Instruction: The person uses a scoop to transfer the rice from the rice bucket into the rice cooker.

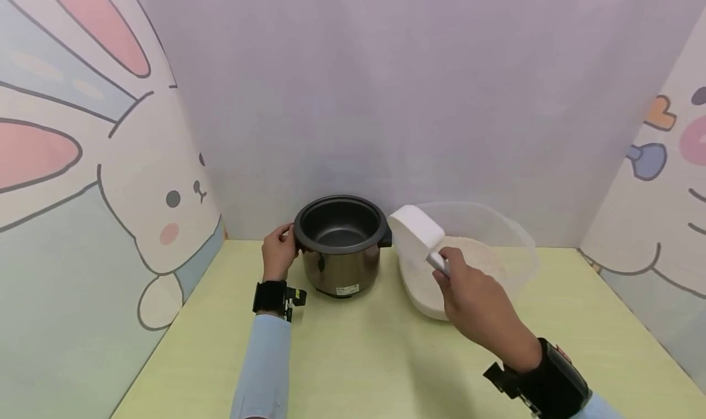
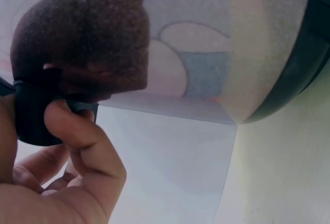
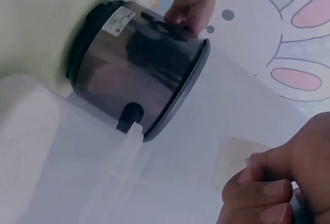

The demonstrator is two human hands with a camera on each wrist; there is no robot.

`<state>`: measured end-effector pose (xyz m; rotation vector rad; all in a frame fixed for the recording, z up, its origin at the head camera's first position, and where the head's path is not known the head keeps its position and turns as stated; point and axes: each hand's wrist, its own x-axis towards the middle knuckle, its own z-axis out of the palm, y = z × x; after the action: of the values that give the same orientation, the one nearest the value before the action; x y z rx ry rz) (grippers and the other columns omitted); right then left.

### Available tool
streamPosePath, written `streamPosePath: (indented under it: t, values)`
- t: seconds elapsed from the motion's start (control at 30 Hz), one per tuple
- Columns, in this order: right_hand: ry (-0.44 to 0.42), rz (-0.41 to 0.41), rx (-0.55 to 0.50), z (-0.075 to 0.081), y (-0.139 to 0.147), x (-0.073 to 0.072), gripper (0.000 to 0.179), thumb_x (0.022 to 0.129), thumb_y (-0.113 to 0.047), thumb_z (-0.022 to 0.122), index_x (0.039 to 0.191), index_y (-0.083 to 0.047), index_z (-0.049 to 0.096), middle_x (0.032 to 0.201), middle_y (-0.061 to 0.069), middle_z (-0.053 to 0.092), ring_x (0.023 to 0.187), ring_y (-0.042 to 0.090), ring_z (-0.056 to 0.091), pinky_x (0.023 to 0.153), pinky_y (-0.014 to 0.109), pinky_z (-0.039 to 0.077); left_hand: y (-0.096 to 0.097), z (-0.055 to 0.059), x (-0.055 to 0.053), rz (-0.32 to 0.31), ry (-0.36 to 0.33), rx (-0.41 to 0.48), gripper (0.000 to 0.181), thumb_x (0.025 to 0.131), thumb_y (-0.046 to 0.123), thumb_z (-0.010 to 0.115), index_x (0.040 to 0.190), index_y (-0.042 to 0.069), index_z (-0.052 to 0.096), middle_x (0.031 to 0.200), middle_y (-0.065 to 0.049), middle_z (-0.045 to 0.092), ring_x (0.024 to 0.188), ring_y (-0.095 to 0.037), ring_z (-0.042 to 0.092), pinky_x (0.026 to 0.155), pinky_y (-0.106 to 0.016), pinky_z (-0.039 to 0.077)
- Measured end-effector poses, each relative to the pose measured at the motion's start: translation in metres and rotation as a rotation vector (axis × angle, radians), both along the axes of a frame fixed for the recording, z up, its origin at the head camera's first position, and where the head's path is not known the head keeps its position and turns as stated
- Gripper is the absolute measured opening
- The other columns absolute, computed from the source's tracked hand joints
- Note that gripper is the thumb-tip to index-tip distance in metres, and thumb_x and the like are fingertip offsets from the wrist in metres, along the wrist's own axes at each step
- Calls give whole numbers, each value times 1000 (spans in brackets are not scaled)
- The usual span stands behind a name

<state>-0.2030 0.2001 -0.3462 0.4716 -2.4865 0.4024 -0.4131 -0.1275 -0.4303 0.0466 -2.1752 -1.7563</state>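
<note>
Clearly, the left hand gripped a pot near the tabletop's back edge, the right hand a scoop.

The round, glossy metal pot is dark bronze-brown, with a black rim, black interior and white label. Right of the pot are a plain white plastic scoop with a silver-grey handle and a clear, colourless plastic tub with off-white contents. Beneath the pot, the wooden-looking counter is pale yellow-green; behind it, the backdrop is plain lilac-grey. Left of the pot, a printed panel shows a grey-outlined white rabbit with pink ears.
</note>
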Motion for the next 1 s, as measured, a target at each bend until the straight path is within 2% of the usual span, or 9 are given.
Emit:
streamPosePath:
  t: [0.17,0.33,0.43,0.53,0.7,1.0]
  values:
    - [111,8,57,14,14,-14,23,98,-6,67,114,2,53,66,3,50,49,13,39,43,30,32,0,0,1,1,-9,6,31,105,25,61,125,4,72,80,-10,69,57,-17,63,53,-21,52]
    - [159,-19,91,20,28,-31,21,98,-8,66,112,1,53,64,4,48,47,16,39,41,32,29,1,-1,2,4,-16,12,31,105,25,61,125,3,72,80,-10,68,55,-13,60,52,-21,50]
    - [116,-46,67,19,38,-44,15,101,-10,63,109,0,54,62,6,50,47,19,41,40,34,30,1,0,1,0,-16,19,31,105,25,61,125,4,72,80,-10,67,56,-14,60,52,-21,50]
    - [20,-96,41,16,51,-58,13,104,-14,59,108,-2,55,63,7,53,47,24,47,40,39,33,0,0,0,-6,-18,31,31,105,25,61,125,4,71,80,-9,66,57,-14,61,53,-21,52]
    - [-126,-185,46,3,73,-78,20,107,-18,53,114,1,54,67,12,59,52,33,55,41,45,38,-2,-2,0,-15,-23,45,32,105,26,61,126,4,71,81,-8,65,57,-13,60,53,-21,53]
    - [-327,-276,36,-20,93,-97,26,108,-17,48,117,5,55,75,21,63,55,36,57,45,48,42,-2,-3,-4,-19,-44,66,33,105,28,61,126,5,71,83,-9,65,60,-14,61,55,-21,54]
